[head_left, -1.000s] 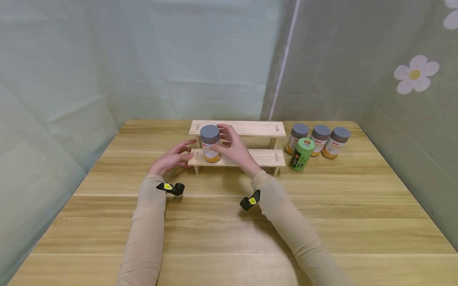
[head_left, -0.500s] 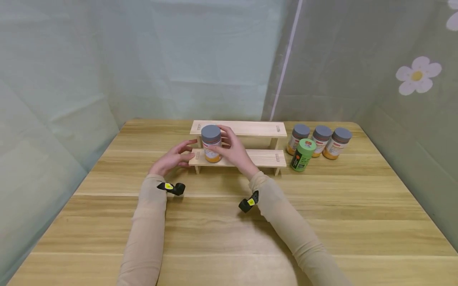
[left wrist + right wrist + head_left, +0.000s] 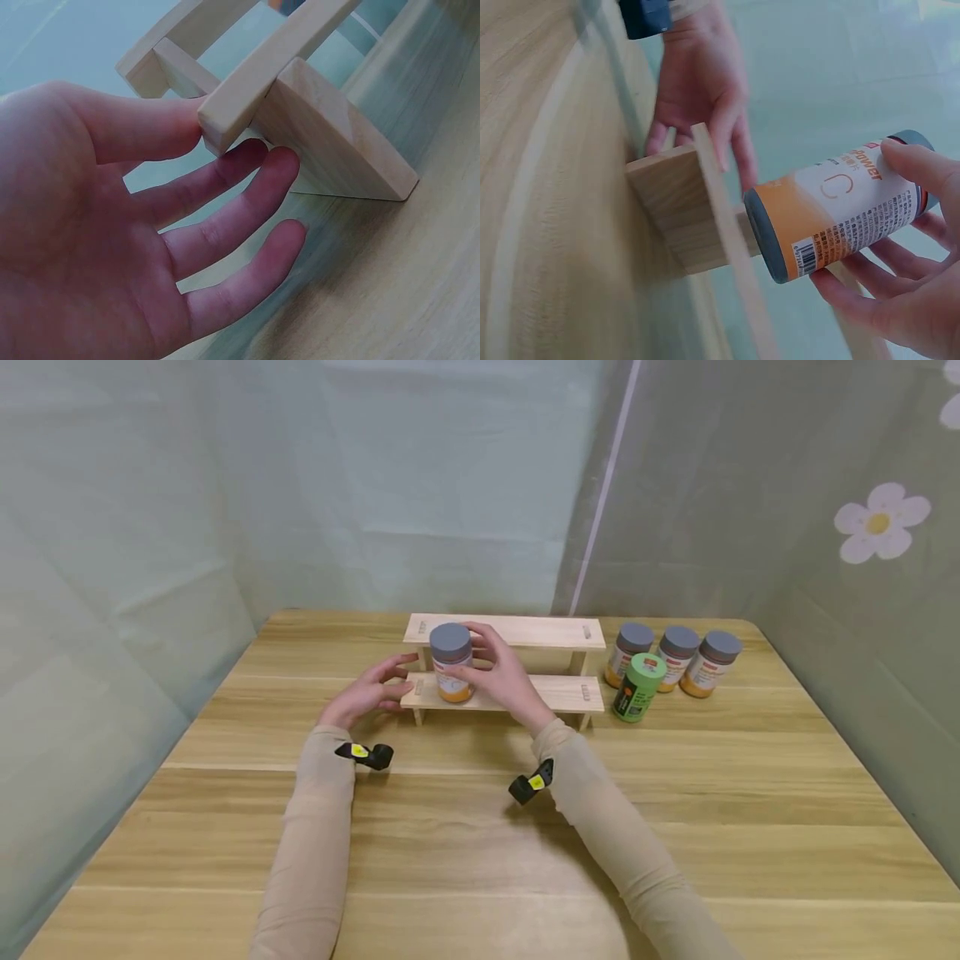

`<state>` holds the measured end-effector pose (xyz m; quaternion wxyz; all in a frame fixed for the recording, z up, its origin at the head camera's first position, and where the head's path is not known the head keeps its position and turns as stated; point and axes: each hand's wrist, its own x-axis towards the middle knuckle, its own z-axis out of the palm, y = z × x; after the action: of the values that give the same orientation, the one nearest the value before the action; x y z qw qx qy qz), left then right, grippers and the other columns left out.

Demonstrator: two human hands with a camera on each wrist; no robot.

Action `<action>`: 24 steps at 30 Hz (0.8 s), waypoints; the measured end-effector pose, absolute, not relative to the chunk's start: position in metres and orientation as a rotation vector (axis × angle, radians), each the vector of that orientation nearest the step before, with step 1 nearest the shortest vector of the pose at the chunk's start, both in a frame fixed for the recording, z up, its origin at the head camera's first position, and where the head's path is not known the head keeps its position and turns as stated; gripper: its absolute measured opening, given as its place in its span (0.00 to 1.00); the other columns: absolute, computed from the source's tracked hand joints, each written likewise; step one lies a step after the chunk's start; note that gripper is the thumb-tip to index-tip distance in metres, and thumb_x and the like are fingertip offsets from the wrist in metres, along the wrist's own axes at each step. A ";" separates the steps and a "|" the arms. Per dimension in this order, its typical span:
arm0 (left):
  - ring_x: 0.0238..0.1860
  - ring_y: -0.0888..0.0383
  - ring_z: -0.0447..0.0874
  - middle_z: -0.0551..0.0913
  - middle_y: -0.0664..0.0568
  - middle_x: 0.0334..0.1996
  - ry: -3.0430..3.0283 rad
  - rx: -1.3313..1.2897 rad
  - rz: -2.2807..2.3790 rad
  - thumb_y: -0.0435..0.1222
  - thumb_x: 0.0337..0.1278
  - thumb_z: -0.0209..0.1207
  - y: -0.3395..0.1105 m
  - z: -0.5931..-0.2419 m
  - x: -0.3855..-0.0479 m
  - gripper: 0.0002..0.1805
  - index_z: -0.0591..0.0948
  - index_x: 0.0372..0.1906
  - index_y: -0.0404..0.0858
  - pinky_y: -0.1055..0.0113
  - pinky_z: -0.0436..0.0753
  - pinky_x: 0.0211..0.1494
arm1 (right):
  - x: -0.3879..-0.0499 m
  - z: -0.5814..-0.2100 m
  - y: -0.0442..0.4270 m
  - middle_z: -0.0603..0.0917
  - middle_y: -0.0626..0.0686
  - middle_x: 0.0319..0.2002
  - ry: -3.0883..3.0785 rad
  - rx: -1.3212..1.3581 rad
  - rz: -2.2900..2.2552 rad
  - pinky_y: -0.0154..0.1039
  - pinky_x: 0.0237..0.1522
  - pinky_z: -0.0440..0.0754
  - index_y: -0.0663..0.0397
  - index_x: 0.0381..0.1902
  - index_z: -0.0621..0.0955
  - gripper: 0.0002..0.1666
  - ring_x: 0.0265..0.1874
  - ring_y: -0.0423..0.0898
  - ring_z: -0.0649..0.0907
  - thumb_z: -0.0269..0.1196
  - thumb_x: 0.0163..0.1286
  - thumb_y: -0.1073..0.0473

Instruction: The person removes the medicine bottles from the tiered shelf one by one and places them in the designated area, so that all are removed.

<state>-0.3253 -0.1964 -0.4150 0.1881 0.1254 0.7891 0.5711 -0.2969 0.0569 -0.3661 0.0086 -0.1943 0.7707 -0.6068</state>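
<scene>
My right hand [image 3: 510,681] grips a grey-lidded supplement bottle [image 3: 452,664] with a white and orange label, thumb on the near side and fingers behind. The bottle is upright over the left part of the lower board of a two-step wooden shelf [image 3: 555,693]. In the right wrist view the bottle's dark base [image 3: 765,236] is close to the board; whether they touch I cannot tell. My left hand [image 3: 363,695] holds the left end of that lower board. In the left wrist view its thumb [image 3: 161,129] presses the board end [image 3: 232,112], with curled fingers below.
Right of the shelf stand three similar grey-lidded bottles [image 3: 628,652] and, in front of them, a green-lidded bottle [image 3: 639,689]. All are on the wooden table [image 3: 450,860]. Pale curtains [image 3: 450,485] hang behind the table's back edge and along its sides.
The head view has shifted slightly, so everything sits a little further right. Both hands and the bottle keep nearly the same place relative to the shelf.
</scene>
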 end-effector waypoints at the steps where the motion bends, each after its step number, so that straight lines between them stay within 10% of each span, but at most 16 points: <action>1: 0.50 0.55 0.75 0.61 0.35 0.67 2.221 0.353 1.602 0.38 0.70 0.51 -0.196 -0.415 -0.325 0.34 0.54 0.76 0.46 0.63 0.80 0.51 | -0.296 -0.364 0.059 0.76 0.55 0.62 2.403 -0.607 -1.904 0.51 0.61 0.76 0.37 0.67 0.68 0.39 0.61 0.53 0.77 0.70 0.60 0.57; 24: 0.59 0.46 0.71 0.61 0.37 0.68 2.250 0.336 1.578 0.40 0.69 0.53 -0.196 -0.413 -0.325 0.34 0.55 0.76 0.48 0.64 0.79 0.52 | -0.299 -0.357 0.131 0.78 0.61 0.59 2.361 -0.555 -1.918 0.53 0.63 0.74 0.45 0.67 0.69 0.37 0.60 0.57 0.78 0.69 0.61 0.64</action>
<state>-0.3248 -0.1960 -0.4127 0.1855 0.1193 0.7986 0.5600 -0.2991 0.1306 -0.3572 0.0248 -0.1794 0.7634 -0.6200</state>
